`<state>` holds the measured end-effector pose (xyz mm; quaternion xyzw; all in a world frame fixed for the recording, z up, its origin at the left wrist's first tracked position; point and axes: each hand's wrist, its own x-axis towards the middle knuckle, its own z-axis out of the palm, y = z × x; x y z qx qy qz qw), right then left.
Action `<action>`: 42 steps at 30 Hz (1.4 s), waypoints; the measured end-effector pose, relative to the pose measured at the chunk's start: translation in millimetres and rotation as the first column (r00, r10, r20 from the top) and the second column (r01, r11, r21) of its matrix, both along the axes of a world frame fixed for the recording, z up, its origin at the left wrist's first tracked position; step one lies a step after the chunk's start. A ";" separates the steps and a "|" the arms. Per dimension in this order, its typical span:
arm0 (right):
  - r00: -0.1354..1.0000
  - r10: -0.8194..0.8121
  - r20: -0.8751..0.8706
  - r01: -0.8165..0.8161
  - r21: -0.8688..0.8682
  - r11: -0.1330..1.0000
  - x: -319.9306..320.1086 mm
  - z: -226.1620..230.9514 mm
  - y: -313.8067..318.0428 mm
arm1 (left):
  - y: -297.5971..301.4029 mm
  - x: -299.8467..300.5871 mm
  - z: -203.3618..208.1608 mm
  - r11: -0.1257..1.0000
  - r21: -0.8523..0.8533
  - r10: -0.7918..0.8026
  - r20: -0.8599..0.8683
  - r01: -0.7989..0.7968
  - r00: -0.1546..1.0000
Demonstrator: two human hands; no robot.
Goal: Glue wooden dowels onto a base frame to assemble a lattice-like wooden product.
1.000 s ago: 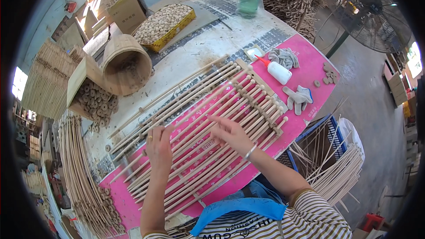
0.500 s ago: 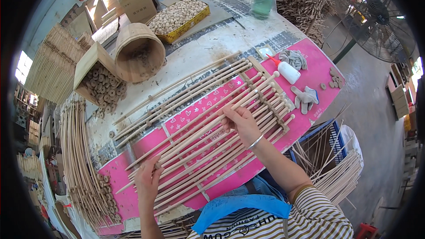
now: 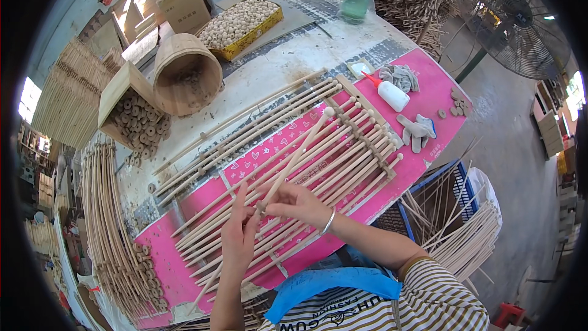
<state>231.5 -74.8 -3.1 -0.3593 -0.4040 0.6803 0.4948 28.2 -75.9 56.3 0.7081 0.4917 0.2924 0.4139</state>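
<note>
A wooden stick with a round ball on its end (image 3: 329,112) slants over a row of similar sticks (image 3: 343,175) lying on the pink sheet (image 3: 168,248). Partway down it sits a small wooden ring (image 3: 261,206). My right hand (image 3: 298,206), with a bangle at the wrist, pinches the stick at this ring. On the ring's other side my left hand (image 3: 239,233) is closed round the stick, index finger raised. The stick's lower part passes behind my left hand. Rings sit on the lying sticks near their ball ends, by a wooden rack (image 3: 392,175).
Wooden rings fill a tipped box (image 3: 125,79) beside a tipped wooden bucket (image 3: 160,76). Farther back stands a yellow tray of balls (image 3: 275,17). A glue bottle (image 3: 393,96) and gloves (image 3: 416,132) lie at right. Bundled sticks (image 3: 104,196) line the left edge; a fan (image 3: 514,18) stands beyond.
My right hand has come down and left along the stick to meet my left hand, which has moved right. The stick now tilts more steeply, its ball end farther left.
</note>
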 end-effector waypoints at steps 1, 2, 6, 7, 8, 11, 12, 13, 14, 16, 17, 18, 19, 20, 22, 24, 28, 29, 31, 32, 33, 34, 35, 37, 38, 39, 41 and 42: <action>0.998 0.036 -0.047 -0.037 -0.010 0.999 -4.3 -0.6 -3.2 | -1.9 0.0 -1.7 1.000 0.011 -0.007 0.003 0.007 1.000; 0.993 0.072 -0.095 -0.074 -0.019 0.997 -6.2 -0.8 -4.7 | -3.4 -0.1 -2.6 1.000 0.021 -0.015 0.005 0.015 1.000; 0.997 -0.031 -0.064 0.027 -0.066 0.997 14.0 12.4 0.6 | -6.5 -10.1 4.1 1.000 -0.022 -0.012 0.015 0.012 1.000; 0.997 -0.068 -0.042 0.066 -0.055 0.996 23.2 15.5 4.0 | -7.4 -13.5 6.6 0.999 -0.052 -0.012 0.024 0.014 1.000; 0.994 -0.104 -0.019 0.103 -0.043 0.994 31.5 17.4 7.5 | -8.2 -17.0 7.5 0.997 -0.080 -0.012 0.033 0.014 0.999; 0.991 -0.129 -0.043 0.129 -0.008 0.992 49.8 18.1 17.6 | -10.8 -31.3 1.8 0.986 -0.166 0.002 0.087 0.013 0.996; 0.989 -0.144 -0.036 0.145 0.015 0.989 54.1 19.8 19.6 | -11.1 -32.4 1.7 0.986 -0.167 0.002 0.086 0.013 0.996; 0.989 -0.140 -0.038 0.141 0.016 0.990 57.8 19.0 20.9 | -11.0 -32.4 2.7 0.982 -0.186 0.012 0.099 0.007 0.995; 0.989 -0.142 -0.039 0.142 0.015 0.990 59.1 16.7 20.7 | -10.9 -32.3 3.3 0.979 -0.206 0.023 0.111 0.001 0.994; 0.987 -0.162 0.004 0.162 -0.038 0.986 60.3 11.7 20.5 | -11.0 -32.3 2.4 0.976 -0.218 0.019 0.111 0.005 0.994; 0.987 -0.163 0.003 0.163 -0.038 0.986 61.1 10.3 20.2 | -10.9 -32.5 1.8 0.973 -0.229 0.017 0.112 0.009 0.994; 0.984 -0.176 0.008 0.176 -0.035 0.984 62.3 9.1 19.9 | -10.9 -32.0 1.0 0.973 -0.229 0.016 0.111 0.010 0.994; 0.982 -0.187 0.012 0.188 -0.032 0.982 62.0 11.5 19.9 | -11.2 -31.3 -0.2 0.977 -0.213 0.024 0.109 0.000 0.994; 0.982 -0.188 0.011 0.188 -0.034 0.982 60.1 14.8 18.7 | -11.3 -30.9 -1.1 0.981 -0.196 0.030 0.108 -0.009 0.994; 0.985 -0.138 -0.103 0.141 0.027 0.990 55.8 24.2 14.6 | -9.3 -33.8 -2.0 0.977 -0.214 0.029 0.102 -0.007 0.994; 0.986 -0.134 -0.096 0.138 0.037 0.990 58.6 22.5 13.8 | -8.0 -35.4 -4.3 0.973 -0.233 0.026 0.098 -0.002 0.995; 0.981 -0.163 0.101 0.169 -0.057 0.984 70.6 3.8 14.4 | -5.4 -33.7 -8.2 0.989 -0.144 -0.012 0.090 0.025 0.996; 0.979 -0.158 0.129 0.167 -0.064 0.984 72.3 0.1 14.4 | -4.3 -32.9 -8.5 0.993 -0.113 -0.031 0.074 0.039 0.997; 0.981 -0.171 0.087 0.176 -0.048 0.983 72.6 -1.1 12.9 | -2.7 -32.1 -7.5 0.992 -0.122 -0.035 0.064 0.043 0.997; 0.982 -0.182 0.046 0.184 -0.030 0.983 72.3 1.6 12.6 | -2.0 -31.7 -6.0 0.991 -0.128 -0.039 0.055 0.046 0.998; 0.982 -0.183 0.045 0.184 -0.031 0.982 71.9 5.5 12.4 | -1.1 -31.0 -2.9 0.991 -0.128 -0.039 0.054 0.046 0.998; 0.983 -0.184 -0.020 0.183 -0.025 0.983 71.2 13.3 12.4 | 0.5 -29.6 0.1 0.990 -0.132 -0.040 0.043 0.046 0.998; 0.979 -0.184 -0.085 0.183 -0.020 0.983 71.2 16.9 12.6 | 1.8 -28.4 1.3 0.990 -0.137 -0.042 0.033 0.046 0.999; 0.980 -0.199 -0.027 0.198 -0.036 0.979 74.4 10.7 13.2 | 3.4 -26.1 -0.5 0.991 -0.126 -0.032 0.024 0.035 0.999; 0.977 -0.210 0.033 0.212 -0.048 0.976 76.4 7.3 13.4 | 4.1 -24.8 -1.0 0.993 -0.113 -0.020 0.016 0.022 1.000; 0.977 -0.212 0.032 0.214 -0.049 0.976 78.5 5.1 13.6 | 4.9 -23.0 -0.9 0.993 -0.114 -0.023 0.015 0.024 1.000; 0.956 -0.220 0.192 0.240 -0.084 0.967 82.7 1.2 13.9 | 6.0 -19.4 -0.5 0.994 -0.111 -0.021 0.030 0.024 0.999; 0.956 -0.221 0.191 0.241 -0.086 0.967 84.5 -0.5 13.8 | 7.1 -18.7 -0.9 0.993 -0.112 -0.022 0.029 0.025 0.999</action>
